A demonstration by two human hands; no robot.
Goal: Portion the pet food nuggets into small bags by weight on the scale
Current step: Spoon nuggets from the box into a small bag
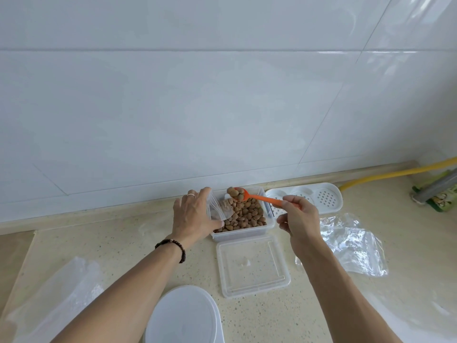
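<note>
Head view looks down on a speckled beige surface running along a white tiled wall. Taking the clear tub of nuggets as the landmark, it stands close to the wall, roughly central, filled with brown pet food nuggets.

Nearer the person than the tub, a white round-edged lid or platform sits at the bottom edge; whether it is the scale I cannot tell. Left of it lies a sheet of clear plastic. To the right of the tub a heap of empty clear bags lies crumpled. Directly in front of the tub, touching or just beside its near wall, is its clear square lid, lying flat. Behind and right of the tub rests a white perforated tray, and farther right a yellow hose runs along the wall to a green packet.

The left hand, with a ring and a dark bead bracelet, has its grip clamped on a small clear bag, finger and thumb spreading its mouth over the tub's left edge; a few nuggets already lie inside. The right hand pinches the handle of an orange spoon, whose bowl, heaped with nuggets, hovers above the tub just beside the bag's mouth.
</note>
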